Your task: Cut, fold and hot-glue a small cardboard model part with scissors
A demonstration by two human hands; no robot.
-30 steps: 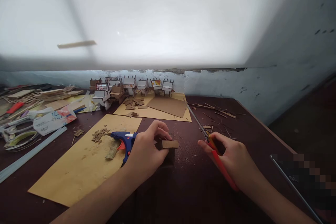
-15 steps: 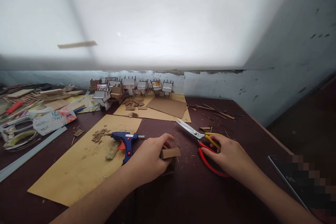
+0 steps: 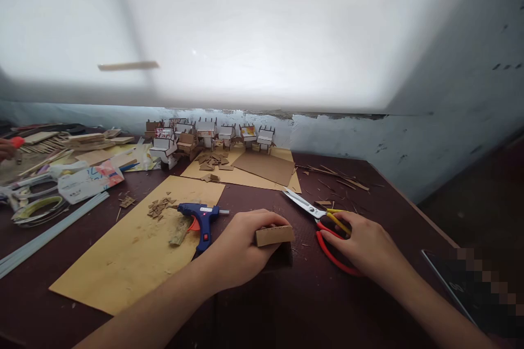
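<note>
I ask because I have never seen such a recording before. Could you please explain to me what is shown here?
There is no machine: a person works bare-handed. The view comes from a camera worn on the head, looking forward and down. The left hand holds a brown cardboard piece; the right hand holds scissors with red and yellow handles. On the dark table, a blue glue gun lies partly over a tan board, near small brown scraps. Small models stand behind.

The scissors (image 3: pixel 312 211) have shiny metal blades (image 3: pixel 299 202) and smooth red and yellow plastic handles (image 3: pixel 333 263). The cardboard piece (image 3: pixel 274 236) is matt. The glue gun (image 3: pixel 203 215) is smooth blue plastic. The yellow sheet (image 3: pixel 118 264) is matt, roughened in patches.
</note>
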